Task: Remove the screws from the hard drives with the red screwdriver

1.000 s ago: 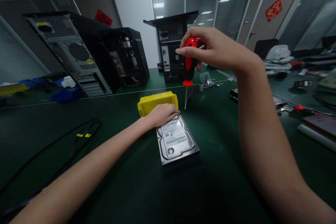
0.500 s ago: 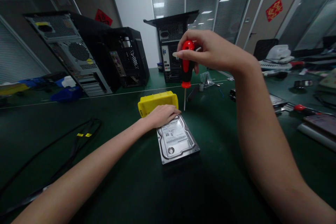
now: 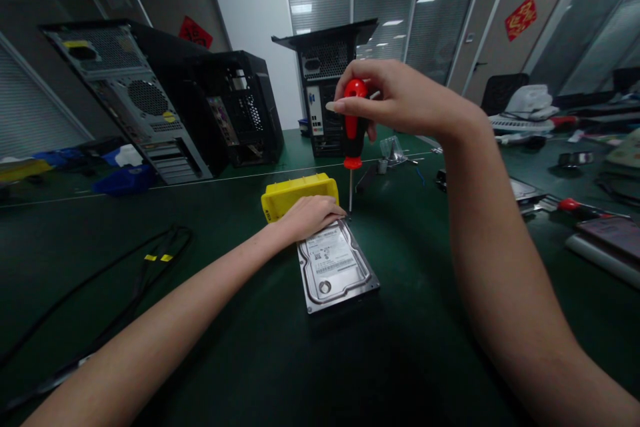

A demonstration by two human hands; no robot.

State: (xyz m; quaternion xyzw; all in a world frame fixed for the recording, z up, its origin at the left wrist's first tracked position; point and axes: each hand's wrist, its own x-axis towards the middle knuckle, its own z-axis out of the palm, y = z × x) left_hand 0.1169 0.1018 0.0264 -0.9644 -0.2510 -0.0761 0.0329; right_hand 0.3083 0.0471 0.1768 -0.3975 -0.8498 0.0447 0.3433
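Observation:
A silver hard drive with a white label lies flat on the green table, label up. My left hand is closed over its far end, fingers bent together at the far edge; the fingertips are partly hidden. In my right hand is a red and black screwdriver, held upright by its handle with the shaft pointing down. Its tip is close to the drive's far right corner, beside my left fingertips. Something small and dark shows at the tip, too small to name. Behind my left hand stands a yellow plastic bin.
Computer cases stand at the back left, another case behind the screwdriver. Black cables lie on the left. A clear plastic bag sits beyond the drive. On the right are another screwdriver and assorted parts.
My right hand has lowered the screwdriver slightly, bringing its tip to the drive's far right corner. My left hand and the drive stay nearly in place.

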